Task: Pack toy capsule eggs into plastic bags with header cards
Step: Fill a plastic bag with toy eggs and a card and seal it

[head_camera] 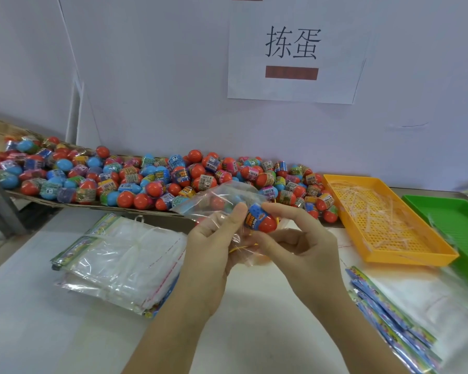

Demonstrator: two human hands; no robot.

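Egg [261, 220] pinched by right hand [300, 247], left hand [211, 247] gripping bag [222, 197], egg pile [146, 179] behind

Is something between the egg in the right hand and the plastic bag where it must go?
Nothing visible is in the way. The right hand holds the egg directly beside the clear bag, which the left hand grips. The crumpled film hides whether the bag's mouth is open.

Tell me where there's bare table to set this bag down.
Bare table lies near you between the left bag stack and the right bag stack, and front-left of the left stack. Crowded: egg pile along the back, orange tray and green tray at right.
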